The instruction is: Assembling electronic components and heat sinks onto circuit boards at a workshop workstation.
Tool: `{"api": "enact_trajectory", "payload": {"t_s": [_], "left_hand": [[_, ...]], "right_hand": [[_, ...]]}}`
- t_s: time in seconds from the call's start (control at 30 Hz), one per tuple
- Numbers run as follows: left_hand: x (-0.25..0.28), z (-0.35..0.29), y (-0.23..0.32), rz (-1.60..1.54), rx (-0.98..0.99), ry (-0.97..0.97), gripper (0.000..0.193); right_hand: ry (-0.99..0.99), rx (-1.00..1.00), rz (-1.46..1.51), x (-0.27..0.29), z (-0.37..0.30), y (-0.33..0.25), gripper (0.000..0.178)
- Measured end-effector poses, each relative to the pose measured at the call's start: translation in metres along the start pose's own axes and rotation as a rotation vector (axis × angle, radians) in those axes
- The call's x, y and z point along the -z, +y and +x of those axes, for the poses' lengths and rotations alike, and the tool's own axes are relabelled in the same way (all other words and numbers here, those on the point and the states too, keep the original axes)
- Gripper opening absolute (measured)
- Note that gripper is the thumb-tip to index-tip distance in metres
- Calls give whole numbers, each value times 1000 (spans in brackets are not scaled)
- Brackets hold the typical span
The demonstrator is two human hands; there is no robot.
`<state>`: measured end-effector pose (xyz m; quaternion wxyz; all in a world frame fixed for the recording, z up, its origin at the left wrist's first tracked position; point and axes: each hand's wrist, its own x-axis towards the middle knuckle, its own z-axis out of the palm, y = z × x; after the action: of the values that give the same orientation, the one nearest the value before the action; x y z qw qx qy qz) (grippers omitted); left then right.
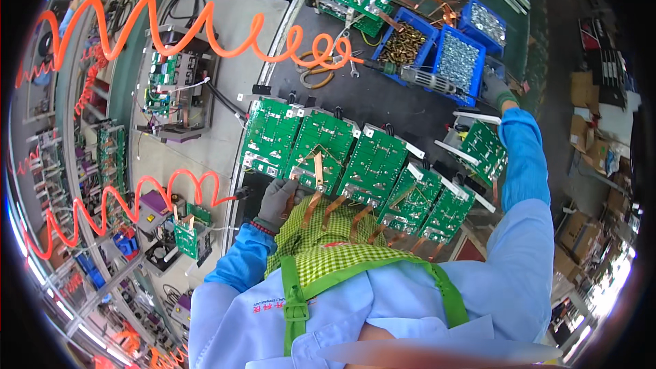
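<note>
My left hand (275, 203), in a grey glove, is closed at the lower edge of the green circuit boards, its fingers curled around a copper strip (291, 201). Several boards stand in a slanting row, among them the leftmost board (268, 138) and the second board (321, 142), on which a copper piece (318, 168) lies. Bent copper strips (331, 213) stick out toward my apron. Stretched far to the right, my gloved right hand (499, 90) is beside the blue bin of silver screws (456, 61); its fingers are hidden. A power screwdriver (430, 79) lies across the bins, its front end close to that hand.
A blue bin of brass-coloured fasteners (408, 42) and another of silver hardware (486, 24) stand at the back. Pliers (316, 72) and a wrench (354, 68) lie nearby. Coiled orange hoses (225, 51) hang across the left side. Another board assembly (484, 149) sits at right.
</note>
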<state>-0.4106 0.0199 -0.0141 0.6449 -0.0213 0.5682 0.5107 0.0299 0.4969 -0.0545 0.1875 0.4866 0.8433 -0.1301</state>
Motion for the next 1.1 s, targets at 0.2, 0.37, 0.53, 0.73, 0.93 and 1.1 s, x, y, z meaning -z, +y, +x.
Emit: {"api": "enact_trajectory", "payload": {"t_s": [0.2,0.37,0.53,0.73,0.93,1.1], "left_hand": [[-21,-10,14,-7,30,30,20],[-17,-8,10,109,35,62,21],[-17,-4,5,18,28,-21,19],[-20,-12,15,11,58,82,17],[-16,-4,4,-33,30,79,16],[-25,-2,9,-11,-3,77,15]], "right_hand": [[41,-9,-32,-3,0,15,32],[113,-62,-25,-27,-1,32,25],[350,-95,145,12,-9,53,17],[319,184,304,88,9,-28,16],[-87,147,-20,59,36,-80,31],[-121,163,-103,13,57,-58,46]]}}
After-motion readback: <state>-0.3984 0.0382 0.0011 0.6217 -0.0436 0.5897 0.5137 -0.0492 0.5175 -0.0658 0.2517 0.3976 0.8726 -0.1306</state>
